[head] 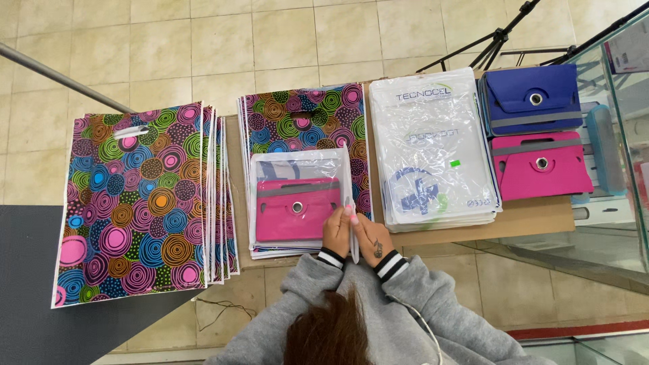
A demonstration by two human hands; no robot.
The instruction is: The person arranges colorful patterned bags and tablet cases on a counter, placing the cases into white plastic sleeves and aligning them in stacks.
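A pink tablet case [295, 211] with a round metal ring lies inside a clear plastic bag [297, 162]. The bag rests on a stack of bags patterned with colourful circles [304, 115]. My left hand [336, 233] and my right hand [374, 241] sit close together at the bag's right edge. Both pinch its raised open side between the fingers. Grey sleeves with striped cuffs cover my wrists.
A second stack of circle-patterned bags [142, 203] lies at the left, and a pile of clear printed bags [433, 149] at the right. Beyond it lie a blue case [534, 98] and a pink case [541, 165]. The brown tabletop [534, 216] meets a glass counter [622, 135]; tripod legs [497, 37] stand behind.
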